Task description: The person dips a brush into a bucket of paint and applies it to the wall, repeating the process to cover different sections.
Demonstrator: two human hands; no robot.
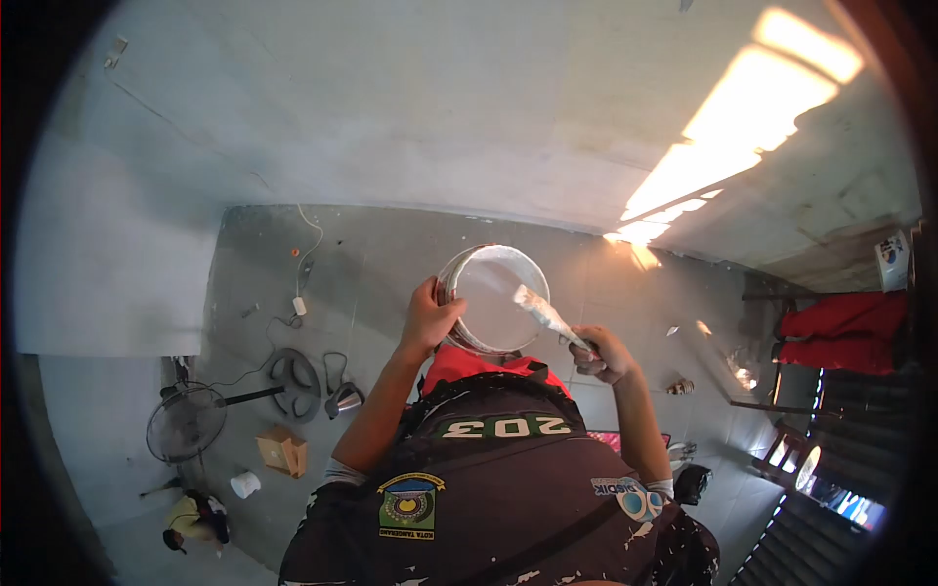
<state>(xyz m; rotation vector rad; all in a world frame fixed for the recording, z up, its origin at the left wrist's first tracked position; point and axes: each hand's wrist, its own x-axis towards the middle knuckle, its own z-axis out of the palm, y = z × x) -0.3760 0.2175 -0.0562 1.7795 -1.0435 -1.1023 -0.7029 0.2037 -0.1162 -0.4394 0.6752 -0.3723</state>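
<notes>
My left hand (431,316) grips the rim of a round white paint bucket (455,337) on its left side. Pale paint (489,293) shows inside the bucket. In my right hand (603,355) is a paintbrush (550,317), its fingers wrapped round the handle. The brush points up and left, and its paint-coated bristles overlap the right part of the bucket's opening in this view.
A pale wall (391,117) rises ahead, with bright sunlight on its right part. On the grey floor to the left are a standing fan (188,422), a cardboard box (281,452), a kettle (344,400) and a power cord (315,234). A person (198,518) is at lower left. Red cloth (845,332) hangs at right.
</notes>
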